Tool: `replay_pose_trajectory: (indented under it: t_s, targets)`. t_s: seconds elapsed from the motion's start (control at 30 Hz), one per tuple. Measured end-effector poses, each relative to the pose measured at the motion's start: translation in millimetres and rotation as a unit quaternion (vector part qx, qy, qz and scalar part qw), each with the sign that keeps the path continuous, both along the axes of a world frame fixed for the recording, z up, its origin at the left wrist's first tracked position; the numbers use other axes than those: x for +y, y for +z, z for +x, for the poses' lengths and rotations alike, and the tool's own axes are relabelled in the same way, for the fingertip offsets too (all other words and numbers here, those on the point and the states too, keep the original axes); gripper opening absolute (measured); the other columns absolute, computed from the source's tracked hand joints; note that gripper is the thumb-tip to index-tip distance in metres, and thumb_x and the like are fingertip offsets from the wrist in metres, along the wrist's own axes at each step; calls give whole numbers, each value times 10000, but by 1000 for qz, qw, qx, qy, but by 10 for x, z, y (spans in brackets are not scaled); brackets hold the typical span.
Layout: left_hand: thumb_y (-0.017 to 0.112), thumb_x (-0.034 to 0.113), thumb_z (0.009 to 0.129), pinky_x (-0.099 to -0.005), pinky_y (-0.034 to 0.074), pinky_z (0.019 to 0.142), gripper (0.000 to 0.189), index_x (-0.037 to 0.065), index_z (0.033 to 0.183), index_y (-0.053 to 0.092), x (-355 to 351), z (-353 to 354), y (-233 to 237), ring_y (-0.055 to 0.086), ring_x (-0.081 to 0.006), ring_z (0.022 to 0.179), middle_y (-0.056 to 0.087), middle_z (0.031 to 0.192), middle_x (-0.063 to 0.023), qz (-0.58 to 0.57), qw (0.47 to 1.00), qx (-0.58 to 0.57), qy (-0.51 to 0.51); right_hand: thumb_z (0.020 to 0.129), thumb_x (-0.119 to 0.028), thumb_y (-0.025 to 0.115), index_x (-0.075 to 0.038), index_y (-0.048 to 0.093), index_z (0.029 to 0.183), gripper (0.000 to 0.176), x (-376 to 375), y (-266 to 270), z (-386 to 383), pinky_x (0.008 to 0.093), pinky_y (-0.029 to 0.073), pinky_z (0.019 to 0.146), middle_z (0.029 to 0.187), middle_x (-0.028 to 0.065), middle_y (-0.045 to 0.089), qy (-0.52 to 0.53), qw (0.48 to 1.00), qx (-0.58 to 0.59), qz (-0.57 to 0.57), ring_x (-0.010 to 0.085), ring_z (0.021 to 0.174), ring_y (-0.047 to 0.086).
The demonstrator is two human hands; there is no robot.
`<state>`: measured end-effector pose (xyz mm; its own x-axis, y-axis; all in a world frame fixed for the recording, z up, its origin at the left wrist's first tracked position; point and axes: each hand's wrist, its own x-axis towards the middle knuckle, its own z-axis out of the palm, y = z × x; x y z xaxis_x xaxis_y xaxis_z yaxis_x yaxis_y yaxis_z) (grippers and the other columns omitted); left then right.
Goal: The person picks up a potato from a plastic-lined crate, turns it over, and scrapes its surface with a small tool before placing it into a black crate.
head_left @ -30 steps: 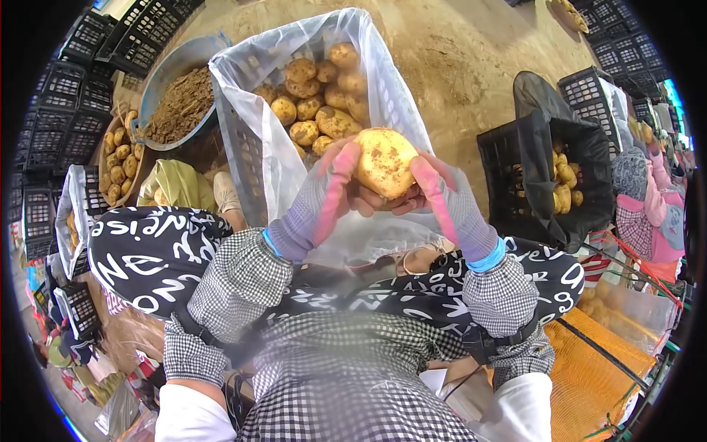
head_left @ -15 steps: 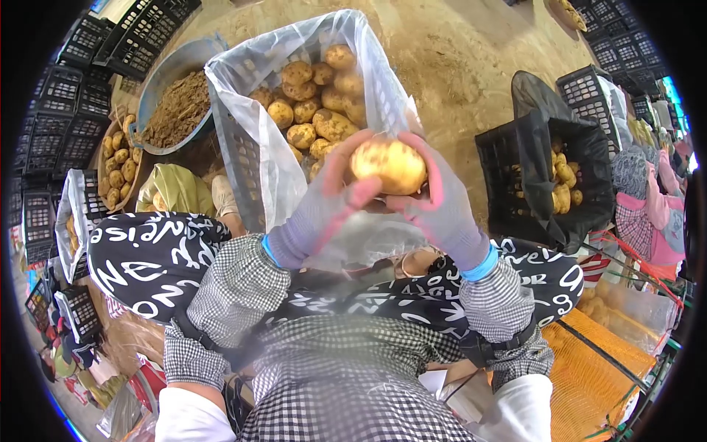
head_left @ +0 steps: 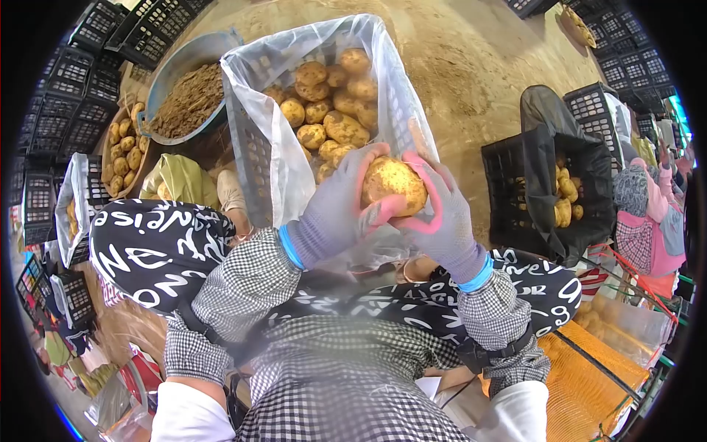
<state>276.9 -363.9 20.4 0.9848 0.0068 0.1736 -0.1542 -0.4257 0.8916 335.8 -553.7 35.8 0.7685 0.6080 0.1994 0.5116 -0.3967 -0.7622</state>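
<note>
1. Potato (head_left: 394, 186) at center frame, held up in the air in front of the chest, just below the lined crate (head_left: 254, 110) in the upper middle.
2. We see the left hand (head_left: 335, 214) in a grey glove with pink coating, its fingers (head_left: 357, 173) curled round the potato's left side and thumb tip pressed on the lower front.
3. We see the right hand (head_left: 442, 221), same glove, fingers (head_left: 428, 177) wrapped over the right side and top. Both hands are closed on the potato with no gap showing.
4. Handling, our call: firm, dense, a bit heavy for its size, won't squash. Skin looks dusty with brown soil patches, so it is grippy rather than slick, more so in coated gloves. It could bruise if dropped.
5. Where to hold, our call: round the widest middle, palm under, fingers on opposite sides. One hand would probably do.
6. Around it: loose potatoes (head_left: 331, 103) heaped in the lined crate, tub of soil (head_left: 188, 99) upper left, basket of potatoes (head_left: 125, 147) at left edge.
7. Right side: black crate (head_left: 508, 184) with a dark liner and a few potatoes, another person (head_left: 648, 214) at the far right edge, orange mesh sack (head_left: 589, 376) lower right.
</note>
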Motion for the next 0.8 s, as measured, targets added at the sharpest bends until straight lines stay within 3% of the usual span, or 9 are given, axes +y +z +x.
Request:
replay_pose_trajectory:
  t_s: [0.07,0.13,0.17,0.23,0.33,0.4,0.6,0.7,0.8]
  targets:
    - [628,425,929,-377,494,928,600,-7,1310,460,0,-14,93,609,-335,1087,569,1192,-207,-73,993,93,14,684,-157,828,-96,511,1368,757,20,-11,-22,392,496,953,1323,156,546,-3,1000,6,-1,337,1168,580]
    - [560,423,967,-314,481,768,521,9,1276,492,2,-26,120,606,-234,903,603,1066,-142,-135,980,141,25,679,-149,828,-105,515,1367,758,27,-17,-41,387,496,955,1321,154,549,-3,1000,1,-16,334,1163,584]
    - [519,434,982,-256,461,621,499,27,1271,499,11,-24,107,585,-153,750,610,982,-93,-159,976,143,28,657,-146,839,-90,508,1368,787,24,-11,-49,387,492,965,1327,154,547,5,1000,11,-20,334,1179,574]
    - [487,427,1003,-233,464,605,455,31,1226,519,29,-10,114,584,-102,718,620,946,-59,-219,958,178,46,612,-140,861,-60,495,1370,845,11,19,-53,388,485,986,1340,154,543,21,999,31,-30,335,1210,554]
    - [525,398,1005,-304,506,889,430,4,1179,535,107,40,109,616,-165,990,616,1075,-94,-293,932,205,48,622,-133,851,-58,503,1363,822,19,87,-35,391,480,993,1346,157,539,9,999,34,-18,345,1213,550]
    - [562,409,986,-302,493,929,484,5,1249,515,171,90,-6,600,-172,1046,596,1146,-100,-307,943,127,-3,626,-118,844,-59,506,1362,812,21,21,1,391,477,996,1342,159,541,-11,1000,-5,7,352,1213,547]
    - [696,463,883,-314,425,1047,834,-1,1467,324,-39,69,24,496,-188,1234,455,1365,-119,-352,929,95,-70,634,-94,843,-52,463,1395,852,-10,15,65,388,449,1027,1365,173,514,-15,1000,-20,10,349,1241,524]
    - [674,452,901,-309,431,1046,788,-15,1449,354,29,67,83,504,-180,1230,469,1358,-99,-356,923,125,-75,635,-96,856,-51,436,1415,887,-15,-6,85,377,431,1043,1383,169,501,4,999,40,25,323,1258,518]
    - [707,367,896,-309,458,1011,859,-30,1499,242,115,100,219,528,-201,1208,510,1338,-141,-401,891,203,-59,635,-99,867,-50,428,1422,902,-53,-74,82,370,421,1050,1386,162,502,18,990,121,66,300,1263,516]
